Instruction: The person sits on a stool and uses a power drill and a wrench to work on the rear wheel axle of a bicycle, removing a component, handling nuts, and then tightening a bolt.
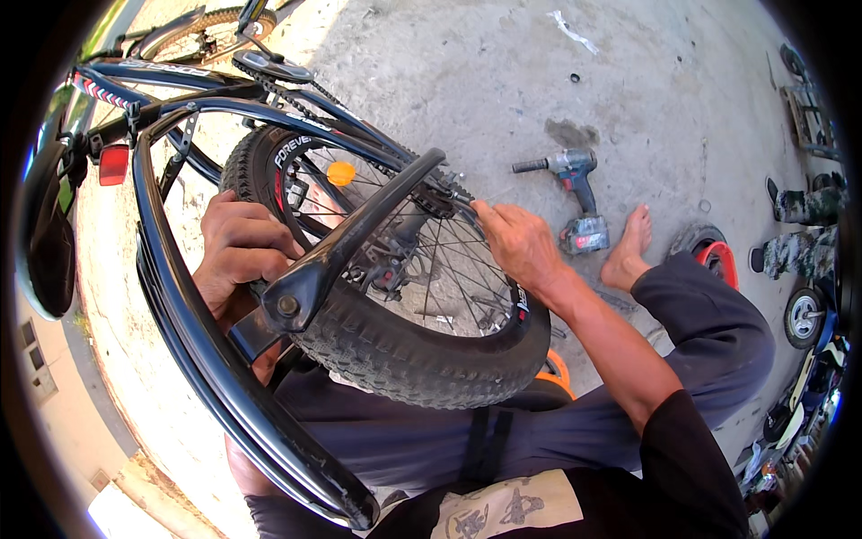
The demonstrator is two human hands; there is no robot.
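Observation:
A bicycle lies tilted across my lap, its rear wheel facing me. My left hand (244, 244) is closed over the knobbly black tyre (422, 373), beside a black curved bar (359, 220) that crosses the wheel to a bolted bracket (287, 305). My right hand (519, 241) is closed by the wheel's axle end (460, 193), fingertips pressed together. What they pinch is hidden. The chain (332, 101) and dark sprockets (435, 199) sit at the hub. An orange reflector (340, 173) is fixed among the spokes.
On the concrete floor to the right lies a cordless impact wrench (569, 171) with its battery (585, 234). Beyond my bare foot (631, 244) is a small red-rimmed wheel (718, 263). The long black rack frame (193, 328) and saddle (49, 234) flank my left side. Wheeled machines line the right edge.

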